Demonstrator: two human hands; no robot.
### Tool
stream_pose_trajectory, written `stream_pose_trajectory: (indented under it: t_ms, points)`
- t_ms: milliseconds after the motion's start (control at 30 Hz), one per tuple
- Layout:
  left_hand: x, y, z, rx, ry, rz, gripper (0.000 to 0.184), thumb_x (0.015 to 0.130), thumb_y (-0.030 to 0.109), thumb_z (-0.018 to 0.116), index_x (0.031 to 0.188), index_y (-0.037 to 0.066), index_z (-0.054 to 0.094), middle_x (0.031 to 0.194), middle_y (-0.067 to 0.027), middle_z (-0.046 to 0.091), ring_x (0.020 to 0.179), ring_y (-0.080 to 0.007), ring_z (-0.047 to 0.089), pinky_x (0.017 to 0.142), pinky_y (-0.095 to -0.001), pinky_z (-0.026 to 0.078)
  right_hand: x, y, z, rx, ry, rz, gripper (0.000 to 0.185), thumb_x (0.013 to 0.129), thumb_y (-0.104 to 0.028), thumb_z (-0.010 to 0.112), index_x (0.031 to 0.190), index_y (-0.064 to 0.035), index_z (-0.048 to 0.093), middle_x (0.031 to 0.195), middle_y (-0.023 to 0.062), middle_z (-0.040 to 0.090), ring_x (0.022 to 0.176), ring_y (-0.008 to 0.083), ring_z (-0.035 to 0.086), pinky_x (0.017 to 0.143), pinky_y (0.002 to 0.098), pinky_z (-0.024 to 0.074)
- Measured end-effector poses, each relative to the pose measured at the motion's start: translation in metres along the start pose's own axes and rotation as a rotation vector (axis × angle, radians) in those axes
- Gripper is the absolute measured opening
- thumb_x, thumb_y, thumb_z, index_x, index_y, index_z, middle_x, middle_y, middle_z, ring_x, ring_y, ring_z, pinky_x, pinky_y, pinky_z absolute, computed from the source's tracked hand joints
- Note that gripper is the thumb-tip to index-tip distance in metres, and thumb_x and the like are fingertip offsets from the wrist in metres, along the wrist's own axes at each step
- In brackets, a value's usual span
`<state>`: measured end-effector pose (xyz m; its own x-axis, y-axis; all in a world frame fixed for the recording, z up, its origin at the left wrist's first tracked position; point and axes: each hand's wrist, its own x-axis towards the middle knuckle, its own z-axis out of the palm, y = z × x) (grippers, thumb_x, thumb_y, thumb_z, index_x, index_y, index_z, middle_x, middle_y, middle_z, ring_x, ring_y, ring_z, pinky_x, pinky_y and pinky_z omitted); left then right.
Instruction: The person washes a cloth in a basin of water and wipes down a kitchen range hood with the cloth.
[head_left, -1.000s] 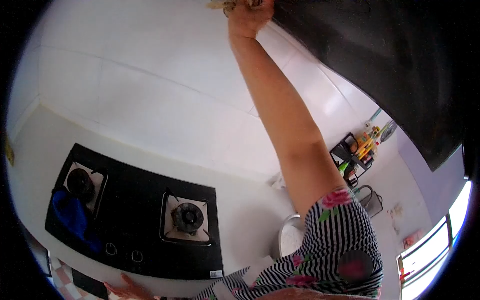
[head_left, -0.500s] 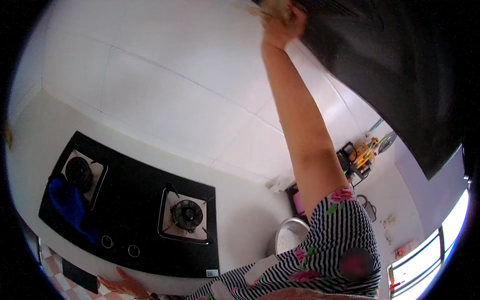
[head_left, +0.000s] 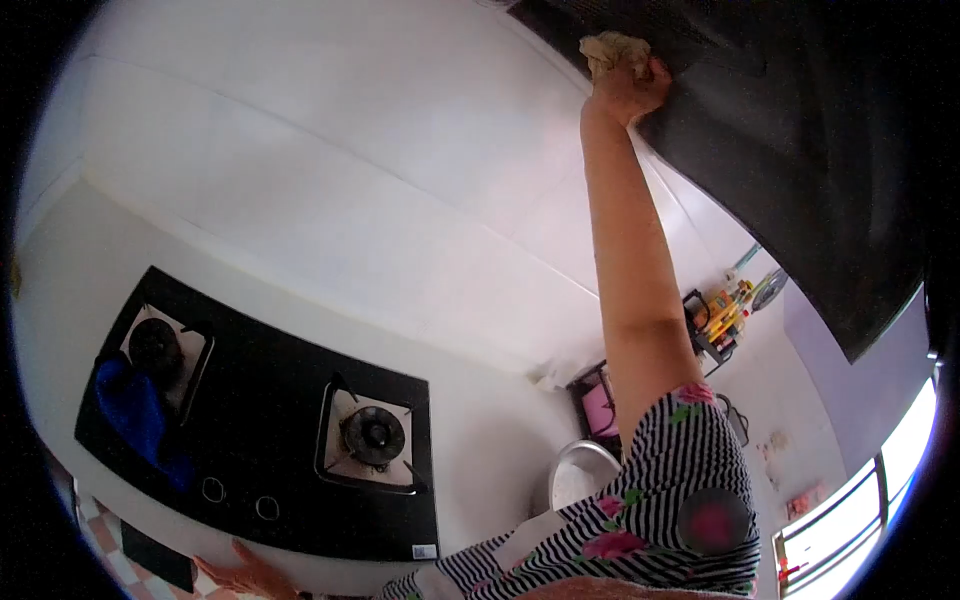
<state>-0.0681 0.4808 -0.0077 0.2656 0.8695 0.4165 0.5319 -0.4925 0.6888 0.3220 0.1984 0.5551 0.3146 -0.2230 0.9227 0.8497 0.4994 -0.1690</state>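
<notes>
My right hand (head_left: 636, 92) is raised high, its fingers wrapped round a crumpled beige cloth (head_left: 613, 52). The cloth lies against the dark underside of a range hood (head_left: 770, 150). Low at the left, my left hand (head_left: 250, 575) is by the front edge of the counter, fingers apart and nothing in it; the bottom of the frame cuts it off. Just beyond it is the black gas stove (head_left: 270, 400) with two burners. A blue cloth (head_left: 135, 410) is draped over the stove's left side, partly against the left burner (head_left: 157, 345).
A metal pot (head_left: 585, 470) stands on the white counter (head_left: 490, 430) right of the stove, partly behind my sleeve. Behind my arm, a dark rack (head_left: 715, 335) holds bottles and utensils. A pale tiled wall (head_left: 350, 180) rises behind the stove; a window (head_left: 840, 530) is at far right.
My right hand has moved with the beige cloth to the right and slightly down, across the hood. My left hand stays at the counter edge.
</notes>
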Motion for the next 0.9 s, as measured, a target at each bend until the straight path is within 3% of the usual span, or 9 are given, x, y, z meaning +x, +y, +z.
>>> stream_pose_trajectory:
  t_ms: [167, 267, 333, 400, 633, 733, 767, 833, 900]
  points:
    - [-0.001, -0.001, -0.002, 0.024, 0.016, 0.054, 0.088, 0.076, 0.055, 0.059, 0.129, -0.007, 0.027, 0.123, -0.0244, 0.040, 0.112, -0.0398, 0.039, 0.092, -0.0520, 0.034, -0.017, 0.054, 0.016, -0.859, -0.096, -0.569, 0.026, 0.067, -0.005, 0.063, 0.091, -0.0034, 0.054, 0.090, 0.0092, 0.053, 0.089, 0.0212, 0.050, 0.079, 0.0379, 0.0436]
    - [0.000, -0.003, 0.000, 0.026, 0.021, 0.056, 0.088, 0.076, 0.055, 0.060, 0.129, -0.007, 0.027, 0.123, -0.0244, 0.040, 0.112, -0.0403, 0.040, 0.092, -0.0519, 0.034, -0.014, 0.040, 0.005, -0.989, -0.140, -0.647, 0.036, 0.067, -0.007, 0.069, 0.099, -0.0018, 0.052, 0.098, 0.0127, 0.056, 0.091, 0.0243, 0.054, 0.088, 0.0337, 0.0423]
    - [-0.001, -0.005, 0.001, 0.026, 0.021, 0.046, 0.088, 0.076, 0.054, 0.060, 0.129, -0.007, 0.026, 0.124, -0.0245, 0.039, 0.112, -0.0407, 0.040, 0.092, -0.0519, 0.034, 0.006, 0.017, -0.016, -0.124, -0.090, -0.118, 0.036, 0.069, 0.000, 0.065, 0.101, -0.0036, 0.051, 0.106, 0.0140, 0.053, 0.094, 0.0254, 0.053, 0.089, 0.0343, 0.0437]
    - [0.000, -0.009, 0.000, 0.053, 0.010, 0.062, 0.088, 0.076, 0.054, 0.060, 0.129, -0.007, 0.026, 0.124, -0.0246, 0.039, 0.112, -0.0408, 0.040, 0.092, -0.0519, 0.034, -0.015, 0.000, 0.012, -0.754, 0.080, -0.336, 0.035, 0.070, 0.000, 0.065, 0.102, -0.0037, 0.051, 0.110, 0.0153, 0.051, 0.098, 0.0261, 0.052, 0.093, 0.0347, 0.0409]
    - [0.001, -0.006, 0.000, 0.056, 0.024, 0.117, 0.087, 0.077, 0.054, 0.058, 0.128, -0.008, 0.025, 0.124, -0.0246, 0.040, 0.111, -0.0411, 0.040, 0.090, -0.0526, 0.035, -0.024, 0.009, 0.017, -1.210, -0.218, -0.572, 0.036, 0.075, -0.001, 0.062, 0.107, -0.0026, 0.045, 0.107, 0.0156, 0.050, 0.103, 0.0253, 0.050, 0.097, 0.0352, 0.0419]
    - [0.000, -0.004, -0.003, 0.051, -0.006, 0.063, 0.086, 0.077, 0.054, 0.058, 0.128, -0.007, 0.026, 0.123, -0.0243, 0.040, 0.110, -0.0409, 0.041, 0.088, -0.0527, 0.036, -0.026, -0.008, 0.023, -0.570, 0.001, -0.180, 0.036, 0.076, -0.003, 0.060, 0.108, -0.0026, 0.045, 0.109, 0.0167, 0.049, 0.100, 0.0274, 0.050, 0.094, 0.0425, 0.0415]
    - [0.000, -0.003, -0.002, 0.048, 0.001, 0.058, 0.086, 0.077, 0.054, 0.058, 0.128, -0.007, 0.026, 0.123, -0.0243, 0.040, 0.110, -0.0409, 0.041, 0.088, -0.0527, 0.036, -0.006, 0.008, 0.002, -0.760, 0.056, -0.353, 0.034, 0.076, 0.001, 0.056, 0.108, -0.0026, 0.045, 0.111, 0.0178, 0.047, 0.099, 0.0282, 0.050, 0.091, 0.0470, 0.0414]
    - [0.001, -0.004, -0.002, 0.059, 0.005, 0.060, 0.085, 0.077, 0.054, 0.059, 0.128, -0.006, 0.028, 0.122, -0.0241, 0.041, 0.109, -0.0407, 0.042, 0.087, -0.0526, 0.037, -0.011, 0.015, 0.016, -0.018, -0.002, -0.074, 0.036, 0.069, 0.004, 0.057, 0.103, -0.0029, 0.046, 0.099, 0.0119, 0.050, 0.090, 0.0230, 0.051, 0.082, 0.0394, 0.0452]
    - [0.001, -0.006, -0.005, 0.074, 0.010, 0.057, 0.085, 0.076, 0.054, 0.059, 0.128, -0.006, 0.029, 0.121, -0.0239, 0.041, 0.109, -0.0406, 0.042, 0.085, -0.0526, 0.037, -0.029, 0.041, 0.039, -0.534, 0.009, -0.324, 0.033, 0.066, 0.006, 0.058, 0.096, -0.0034, 0.048, 0.095, 0.0083, 0.050, 0.088, 0.0199, 0.050, 0.078, 0.0338, 0.0447]
